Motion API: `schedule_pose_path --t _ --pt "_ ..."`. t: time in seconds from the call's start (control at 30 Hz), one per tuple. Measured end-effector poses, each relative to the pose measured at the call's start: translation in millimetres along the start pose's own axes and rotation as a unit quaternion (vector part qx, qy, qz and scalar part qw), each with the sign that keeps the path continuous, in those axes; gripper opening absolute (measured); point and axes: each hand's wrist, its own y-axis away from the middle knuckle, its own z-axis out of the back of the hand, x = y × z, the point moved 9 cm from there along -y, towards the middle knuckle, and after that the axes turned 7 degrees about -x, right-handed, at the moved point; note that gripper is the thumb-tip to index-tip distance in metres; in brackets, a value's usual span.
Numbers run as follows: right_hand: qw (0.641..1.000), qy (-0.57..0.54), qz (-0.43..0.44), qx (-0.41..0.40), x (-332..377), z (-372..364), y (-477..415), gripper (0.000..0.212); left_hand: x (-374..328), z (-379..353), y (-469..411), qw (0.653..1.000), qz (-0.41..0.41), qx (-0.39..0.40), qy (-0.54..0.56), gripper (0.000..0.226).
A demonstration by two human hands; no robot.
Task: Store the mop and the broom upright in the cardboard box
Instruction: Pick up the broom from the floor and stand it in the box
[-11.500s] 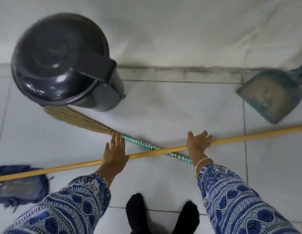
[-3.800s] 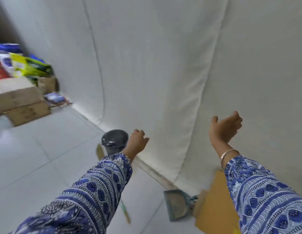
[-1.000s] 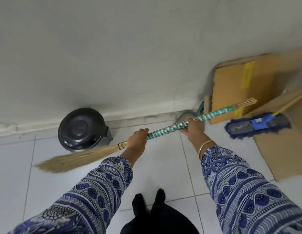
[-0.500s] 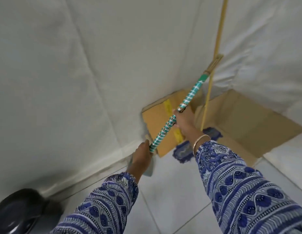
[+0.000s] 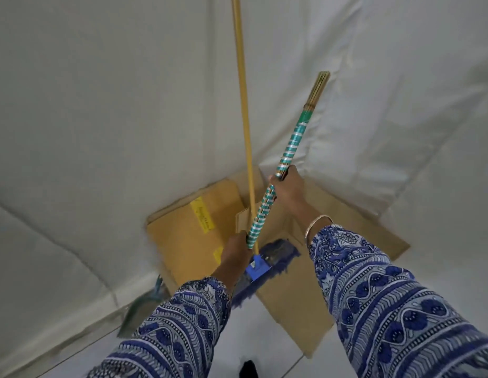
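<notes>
The open cardboard box sits in the corner against the white sheet. The mop stands upright in it, its yellow pole leaning on the corner and its blue head at the box floor. I hold the broom steeply tilted over the box by its green-and-white wrapped handle. My left hand grips the lower part of the handle, my right hand grips higher up. The broom's bristles are hidden below my left arm.
A green dustpan lies on the floor left of the box, by the wall. The box's flaps spread out over the white tiles on the near and right sides. My patterned blue sleeves fill the lower view.
I have stepped closer to the box and swung the broom more upright. Its handle end has moved right of the mop pole. Both hands keep their grip.
</notes>
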Motion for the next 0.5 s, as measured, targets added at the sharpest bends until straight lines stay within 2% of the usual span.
schedule_pose_path --t 0.17,0.33,0.5 --pt "1.000 0.020 0.017 0.006 -24 31 -85 0.027 -62 -58 -70 0.999 0.016 0.005 0.032 0.020" --pt "0.996 0.041 0.065 0.053 -48 44 -168 0.024 -117 -112 -127 0.998 0.056 0.010 0.042 0.026" --pt "0.984 0.065 0.111 0.124 -91 28 -240 0.015 -157 -155 -189 0.989 0.113 -0.025 0.087 0.024"
